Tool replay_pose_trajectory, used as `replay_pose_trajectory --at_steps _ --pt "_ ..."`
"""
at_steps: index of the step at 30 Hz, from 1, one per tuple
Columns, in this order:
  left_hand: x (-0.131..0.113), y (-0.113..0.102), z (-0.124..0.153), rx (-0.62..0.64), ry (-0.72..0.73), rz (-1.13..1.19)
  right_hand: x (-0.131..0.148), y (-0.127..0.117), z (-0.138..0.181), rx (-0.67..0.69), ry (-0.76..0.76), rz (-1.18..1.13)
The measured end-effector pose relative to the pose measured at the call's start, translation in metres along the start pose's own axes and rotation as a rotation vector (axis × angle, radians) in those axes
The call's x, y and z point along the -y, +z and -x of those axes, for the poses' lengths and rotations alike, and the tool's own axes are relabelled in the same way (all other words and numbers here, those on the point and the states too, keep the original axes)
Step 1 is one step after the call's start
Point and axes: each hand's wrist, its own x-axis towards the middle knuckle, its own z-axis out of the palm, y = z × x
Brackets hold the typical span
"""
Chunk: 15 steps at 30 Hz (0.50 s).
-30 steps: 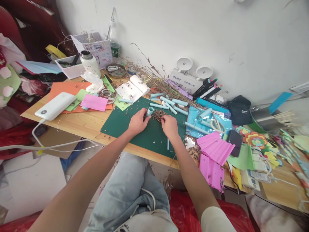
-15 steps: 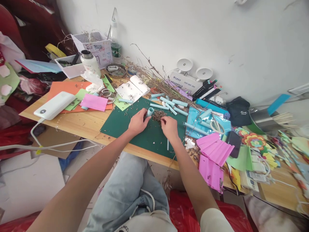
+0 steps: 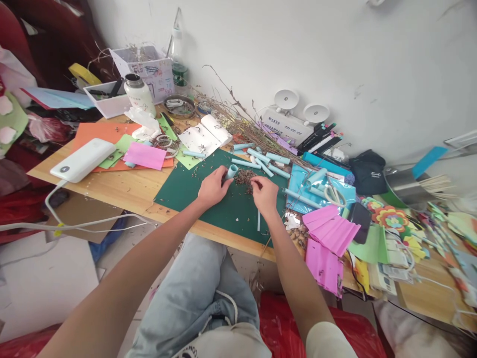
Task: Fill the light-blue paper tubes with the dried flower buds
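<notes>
My left hand (image 3: 213,188) is closed around a light blue paper tube (image 3: 232,171), its open end tilted up and toward the right. Beside the tube lies a small heap of dry brown plant bits (image 3: 245,178) on the dark green mat (image 3: 219,219). At the heap's right edge my right hand (image 3: 265,194) has thumb and fingers pinched together; what is between the fingertips is too small to name. More light blue paper tubes (image 3: 261,158) lie behind the heap, and a thin pale strip (image 3: 258,220) rests below my right hand.
Dry twigs (image 3: 238,117) run along the wall. To the left stand a white bottle (image 3: 139,94) and a white power bank (image 3: 82,160) with a cable. Pink folded paper (image 3: 328,223), a blue plastic packet (image 3: 298,179) and a dark phone (image 3: 357,222) lie to the right.
My right hand has shifted slightly to the right, away from the heap, fingers still pinched. My left hand keeps the tube in the same place.
</notes>
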Motion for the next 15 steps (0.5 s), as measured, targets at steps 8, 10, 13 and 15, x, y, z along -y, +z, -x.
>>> replay_pose_trajectory --at_steps 8,10,13,15 --pt "0.000 0.000 0.000 0.001 -0.002 0.002 0.002 -0.008 -0.001 0.031 0.100 -0.107" --pt "0.000 0.000 0.000 0.000 -0.007 0.001 0.002 -0.009 0.000 0.072 0.070 -0.058" --pt "0.000 0.001 0.000 0.002 -0.010 0.013 0.001 -0.012 0.002 0.090 -0.007 0.011" --pt "0.001 0.001 0.000 0.004 -0.007 0.011 0.001 -0.013 0.005 0.103 -0.068 0.050"
